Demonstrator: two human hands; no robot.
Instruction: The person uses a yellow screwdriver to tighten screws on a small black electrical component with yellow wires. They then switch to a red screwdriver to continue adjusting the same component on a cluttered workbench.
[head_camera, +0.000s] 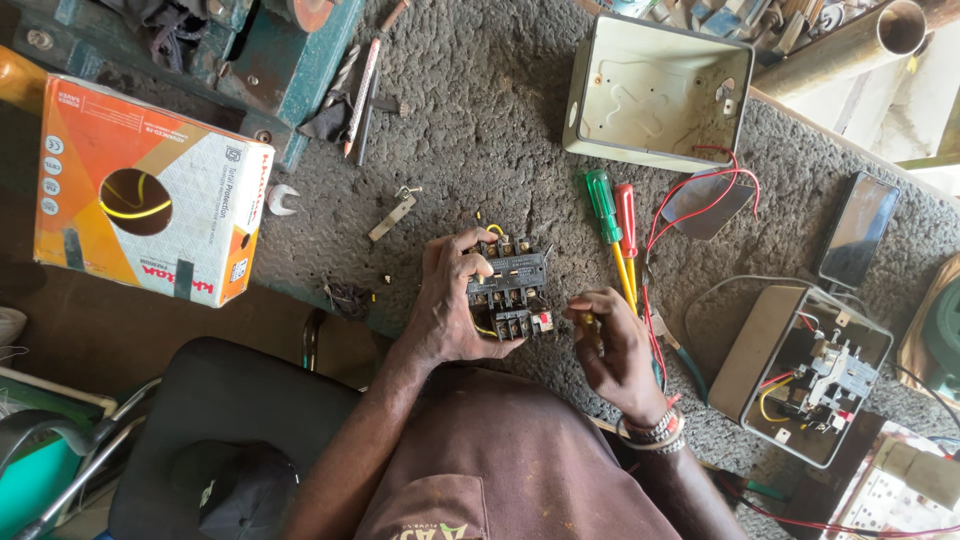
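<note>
The left hand (445, 305) holds a black electrical contactor (510, 285) in a closed grip, just above the near edge of the grey tabletop (470, 110). The right hand (612, 345) is just right of it, with its grip closed on a small yellow-handled tool (583, 322). Two screwdrivers, green (605, 215) and red (627, 222), lie further right, near red wires (700, 200). An empty metal box (655, 90) stands far.
</note>
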